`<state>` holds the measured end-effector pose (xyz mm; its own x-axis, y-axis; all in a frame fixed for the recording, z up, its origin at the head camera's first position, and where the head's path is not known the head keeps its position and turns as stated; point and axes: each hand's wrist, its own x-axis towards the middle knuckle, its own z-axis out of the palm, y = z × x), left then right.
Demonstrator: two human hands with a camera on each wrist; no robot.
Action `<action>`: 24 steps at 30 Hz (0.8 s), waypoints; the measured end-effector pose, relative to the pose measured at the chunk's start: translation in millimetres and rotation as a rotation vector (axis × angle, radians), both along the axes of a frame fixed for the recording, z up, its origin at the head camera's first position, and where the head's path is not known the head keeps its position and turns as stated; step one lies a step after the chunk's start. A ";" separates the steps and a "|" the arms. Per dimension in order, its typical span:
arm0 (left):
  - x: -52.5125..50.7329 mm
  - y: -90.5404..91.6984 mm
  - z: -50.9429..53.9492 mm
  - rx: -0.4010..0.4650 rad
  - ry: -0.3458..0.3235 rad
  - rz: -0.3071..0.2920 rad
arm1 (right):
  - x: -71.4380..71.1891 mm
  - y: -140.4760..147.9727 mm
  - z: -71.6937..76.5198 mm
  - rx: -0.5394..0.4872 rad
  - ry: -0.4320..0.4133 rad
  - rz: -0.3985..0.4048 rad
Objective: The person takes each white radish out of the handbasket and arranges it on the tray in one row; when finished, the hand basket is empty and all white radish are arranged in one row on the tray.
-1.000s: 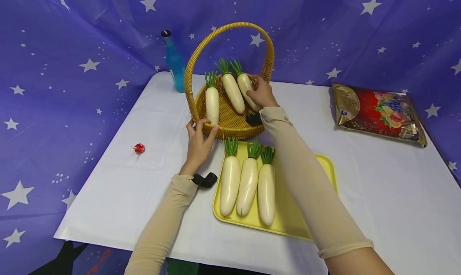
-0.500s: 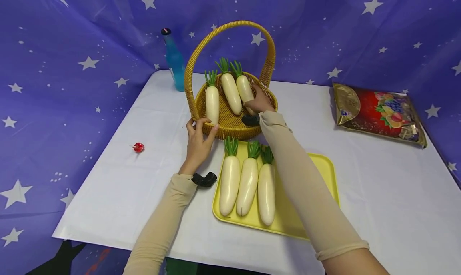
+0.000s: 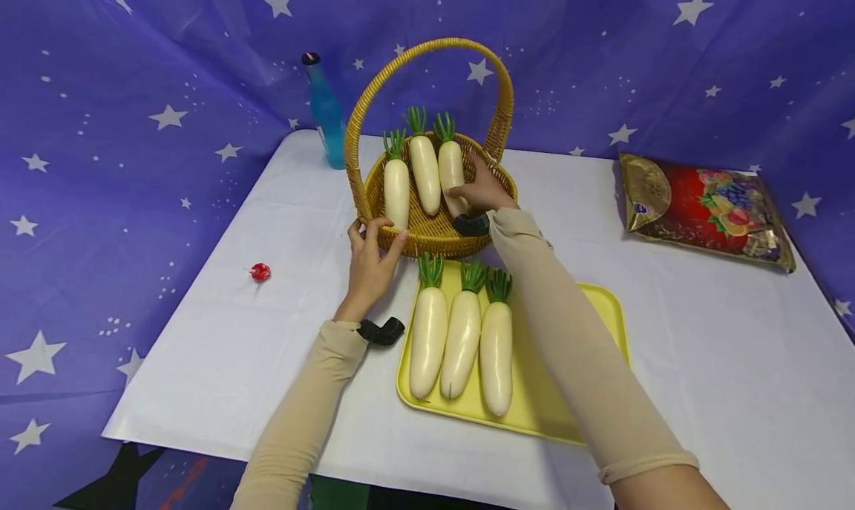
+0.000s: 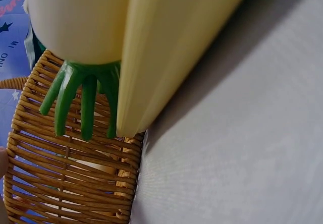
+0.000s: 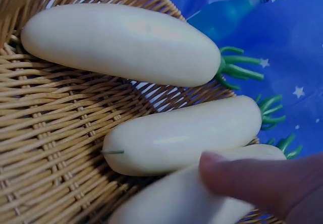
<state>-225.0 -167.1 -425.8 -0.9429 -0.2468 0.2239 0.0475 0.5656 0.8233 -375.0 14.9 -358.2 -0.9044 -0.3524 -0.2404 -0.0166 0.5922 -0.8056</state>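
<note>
A wicker basket [image 3: 437, 246] with a tall arched handle holds three white radishes with green tops. My right hand [image 3: 486, 187] holds the rightmost radish [image 3: 450, 162]; in the right wrist view the thumb [image 5: 222, 176] lies across it. Beside it lie the middle radish [image 3: 425, 174] and the left radish [image 3: 397, 194], their tops leaning over the far rim. My left hand [image 3: 369, 269] grips the basket's near left rim, fingers over the edge. Three more radishes, the left one [image 3: 430, 343] among them, lie side by side on a yellow tray [image 3: 534, 399] before the basket.
A blue bottle [image 3: 326, 116] stands behind the basket's left side. A red wrapped candy [image 3: 260, 272] lies on the white table [image 3: 200, 361] at left. At the right rests a red and gold bag [image 3: 708, 209]. A purple starry cloth [image 3: 200, 42] hangs behind.
The rightmost radish in the basket has swung from a slant to nearly straight, with my right hand on it. The middle radish has also straightened. My left hand stays on the rim.
</note>
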 end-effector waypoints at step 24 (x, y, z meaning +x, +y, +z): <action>-0.4 0.1 0.7 -0.004 -0.004 -0.011 | 79.4 74.6 40.8 -0.406 -0.116 0.275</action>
